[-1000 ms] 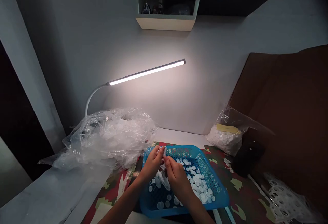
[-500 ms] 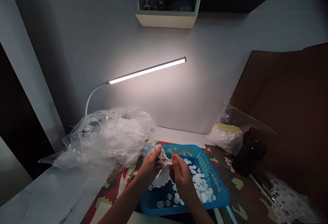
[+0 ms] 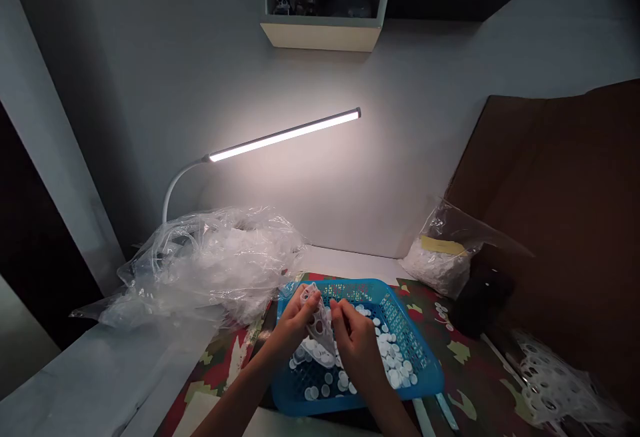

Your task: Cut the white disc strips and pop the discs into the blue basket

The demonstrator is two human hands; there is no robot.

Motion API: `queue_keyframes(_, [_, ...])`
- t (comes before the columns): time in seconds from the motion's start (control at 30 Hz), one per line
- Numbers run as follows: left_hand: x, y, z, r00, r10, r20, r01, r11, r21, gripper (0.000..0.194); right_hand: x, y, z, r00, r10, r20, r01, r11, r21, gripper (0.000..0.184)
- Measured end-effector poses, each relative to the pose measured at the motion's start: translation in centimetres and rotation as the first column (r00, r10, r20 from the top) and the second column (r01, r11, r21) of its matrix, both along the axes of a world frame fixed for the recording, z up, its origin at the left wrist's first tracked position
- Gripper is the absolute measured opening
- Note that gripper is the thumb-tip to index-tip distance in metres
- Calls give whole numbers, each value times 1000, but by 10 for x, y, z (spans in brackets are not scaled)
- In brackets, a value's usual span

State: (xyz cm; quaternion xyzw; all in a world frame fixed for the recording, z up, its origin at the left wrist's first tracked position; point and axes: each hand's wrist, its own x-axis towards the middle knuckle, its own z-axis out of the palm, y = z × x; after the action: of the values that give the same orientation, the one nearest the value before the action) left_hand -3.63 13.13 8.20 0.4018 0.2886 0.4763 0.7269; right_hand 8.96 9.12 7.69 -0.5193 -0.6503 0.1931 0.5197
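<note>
My left hand (image 3: 297, 312) grips a white, flimsy sheet with round holes (image 3: 319, 326), thumb on top, above a blue plastic basket (image 3: 431, 365). Close by at the sheet's right edge, my right hand (image 3: 354, 336) is closed in a pinch; what sits between its fingertips is hidden. Below both hands, many small white round discs (image 3: 393, 357) lie scattered on the basket's floor. Part of the sheet hangs down toward the discs.
A large clear plastic bag of white material (image 3: 220, 270) lies left of the basket. At right are a bag of white pieces (image 3: 440, 267), a dark object (image 3: 483, 300) and a pile of holed white sheets (image 3: 560, 380). A lit lamp (image 3: 285, 135) hangs above.
The sheet was bunched and stretched between both hands; now it hangs flatter from my left hand, its holes showing. My right fingers have shifted slightly left and up. The view has shifted slightly.
</note>
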Motion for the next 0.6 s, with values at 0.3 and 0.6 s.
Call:
queue_keyframes(0.3, [-3, 2, -2, 1000, -17, 16, 17, 999, 31, 43, 2, -7, 11, 968, 248, -33, -249, 967, -54, 35])
queue_keyframes(0.6, [-18, 16, 4, 996, 85, 4, -85, 996, 12, 34, 12, -5, 1, 902, 186, -388, -193, 981, 21, 38])
